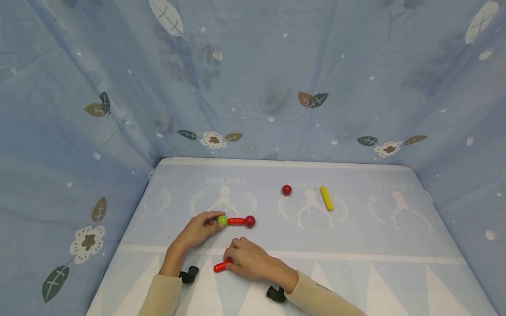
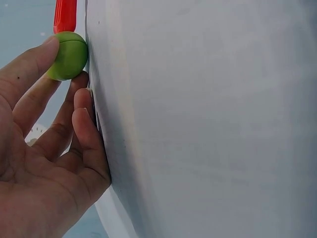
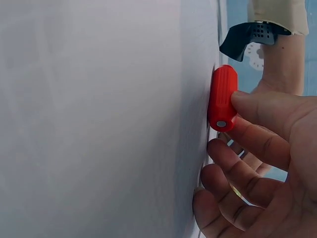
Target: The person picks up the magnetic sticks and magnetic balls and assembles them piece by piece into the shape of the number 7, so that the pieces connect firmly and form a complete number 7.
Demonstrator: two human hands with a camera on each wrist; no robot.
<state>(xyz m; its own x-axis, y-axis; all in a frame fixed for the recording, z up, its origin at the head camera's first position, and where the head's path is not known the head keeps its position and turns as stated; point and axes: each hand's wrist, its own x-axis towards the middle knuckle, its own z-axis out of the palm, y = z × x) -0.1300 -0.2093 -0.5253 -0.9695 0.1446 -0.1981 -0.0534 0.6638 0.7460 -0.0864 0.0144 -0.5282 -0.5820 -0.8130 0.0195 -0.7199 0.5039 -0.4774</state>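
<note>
My left hand (image 1: 201, 229) pinches a green ball (image 1: 222, 220) between thumb and fingers. A red rod (image 1: 236, 221) joins that ball to a dark red ball (image 1: 250, 221), and the joined piece lies on the table. In the left wrist view the thumb presses the near side of the green ball (image 2: 69, 56). Closer to the front, my right hand (image 1: 250, 260) holds a second red rod (image 1: 222, 266) by one end. The right wrist view shows this loose rod (image 3: 224, 99) between thumb and index finger, a silvery disc on its end face.
Farther back on the cloth-covered table (image 1: 356, 245) lie a loose dark red ball (image 1: 286, 190) and a yellow rod (image 1: 327, 199). Blue patterned curtain (image 1: 253, 79) encloses the back and sides. Black wrist devices (image 1: 189, 274) sit below both wrists.
</note>
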